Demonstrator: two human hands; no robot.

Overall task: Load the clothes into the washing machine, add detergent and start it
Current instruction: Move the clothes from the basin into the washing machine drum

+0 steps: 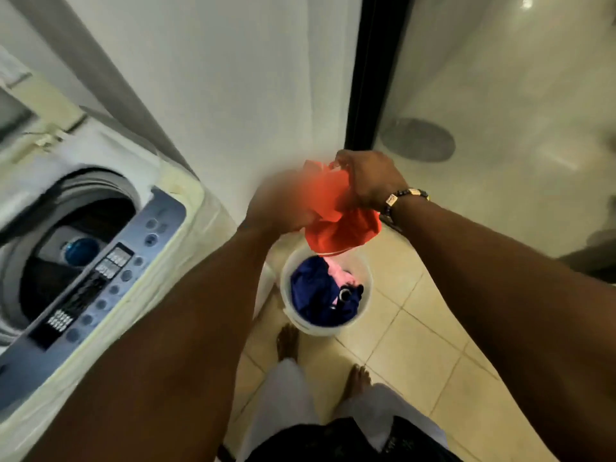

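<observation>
Standing on beige tile floor (416, 331), white wall (233, 95), washer (100, 261) left, bucket (325, 291) w/ clothes

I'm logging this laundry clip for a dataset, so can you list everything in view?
washing machine: one, white with blue control panel, left, lid open
orange garment: one, held above the bucket
bucket: one, white, on the tiled floor
blue garment: one, dark blue, inside the bucket
pink garment: one, inside the bucket, partly covered
bracelet: one, beaded, right wrist
left hand: blurred, grips the orange garment
right hand: grips the orange garment
feet: two, bare, on the tiles
</observation>
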